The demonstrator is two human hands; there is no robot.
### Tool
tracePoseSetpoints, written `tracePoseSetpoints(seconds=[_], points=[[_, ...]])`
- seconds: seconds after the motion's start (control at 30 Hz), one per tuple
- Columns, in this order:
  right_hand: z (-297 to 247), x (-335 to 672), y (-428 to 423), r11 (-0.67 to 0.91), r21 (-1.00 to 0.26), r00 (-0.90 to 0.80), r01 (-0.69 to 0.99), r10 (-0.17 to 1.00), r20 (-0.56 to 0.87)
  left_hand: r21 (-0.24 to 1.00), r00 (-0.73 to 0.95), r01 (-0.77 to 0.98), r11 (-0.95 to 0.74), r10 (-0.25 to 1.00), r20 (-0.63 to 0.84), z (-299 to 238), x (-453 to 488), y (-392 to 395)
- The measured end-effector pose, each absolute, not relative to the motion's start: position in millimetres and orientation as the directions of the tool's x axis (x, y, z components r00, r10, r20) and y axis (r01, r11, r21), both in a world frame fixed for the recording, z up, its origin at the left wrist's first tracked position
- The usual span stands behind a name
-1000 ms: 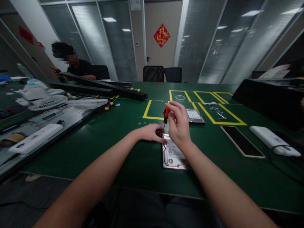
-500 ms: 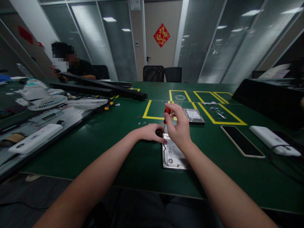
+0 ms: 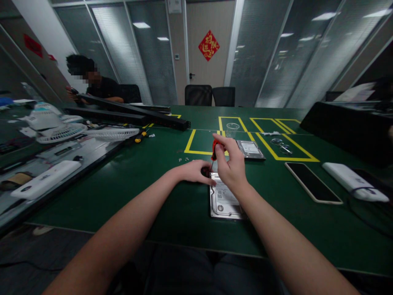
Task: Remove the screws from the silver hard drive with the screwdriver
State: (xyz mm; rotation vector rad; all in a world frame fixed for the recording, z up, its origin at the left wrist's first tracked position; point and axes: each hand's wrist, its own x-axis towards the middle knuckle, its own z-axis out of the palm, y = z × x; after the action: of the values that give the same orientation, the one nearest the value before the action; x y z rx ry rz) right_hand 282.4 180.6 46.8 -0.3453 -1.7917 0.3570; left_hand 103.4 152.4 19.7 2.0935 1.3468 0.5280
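Observation:
A silver hard drive lies label-up on the green table in front of me. My left hand grips its far left corner, thumb on the drive's edge and fingertips curled close to the screwdriver's shaft. In my right hand is a screwdriver with a red and black handle, held upright with its shaft pointing down at that same corner. The screwdriver's tip is hard to see between my hands. My right hand and wrist cover part of the drive's label. Several tiny pale pieces, perhaps screws, lie beyond my left hand.
A second hard drive sits behind my right hand. To the right are a phone, a white power strip and glasses. A clear cup stands farther back. Fan parts crowd the left; a person sits beyond.
My right thumb and fingers have shifted slightly on the screwdriver handle, which looks a little turned. My left hand and the hard drive stay in place.

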Motion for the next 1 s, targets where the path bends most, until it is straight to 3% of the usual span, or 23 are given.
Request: tracePoseSetpoints(seconds=[1.0], points=[[49.0, 283.4, 181.7, 0.906, -0.422, -0.254, 0.034, 0.416, 0.873, 0.652, 0.404, 0.689, -0.317, 0.915, 0.018, 21.7, 104.9, 151.2]])
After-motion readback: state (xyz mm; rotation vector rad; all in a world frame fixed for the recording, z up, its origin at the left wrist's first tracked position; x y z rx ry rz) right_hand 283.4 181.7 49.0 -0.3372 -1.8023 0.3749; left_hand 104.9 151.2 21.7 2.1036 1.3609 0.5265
